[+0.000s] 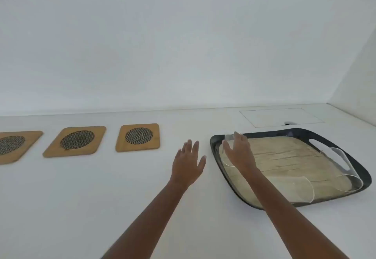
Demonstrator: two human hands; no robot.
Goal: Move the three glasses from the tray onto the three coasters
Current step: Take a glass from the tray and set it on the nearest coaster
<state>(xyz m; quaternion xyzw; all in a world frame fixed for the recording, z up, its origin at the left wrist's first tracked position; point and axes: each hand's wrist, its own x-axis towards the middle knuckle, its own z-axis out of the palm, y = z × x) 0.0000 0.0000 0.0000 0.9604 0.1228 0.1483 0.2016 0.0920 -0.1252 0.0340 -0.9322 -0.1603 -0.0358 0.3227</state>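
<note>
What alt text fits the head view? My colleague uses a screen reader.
A person's right hand reaches around a clear glass at the near-left corner of a black tray, where two more glasses stand. The left hand hovers open over the white counter; three wooden coasters sit bare to the left.

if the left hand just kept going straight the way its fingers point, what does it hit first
Probably nothing: the left hand is open over bare counter, fingers pointing between the nearest coaster and the tray. Beyond is only the wall, though depth is hard to judge.
</note>
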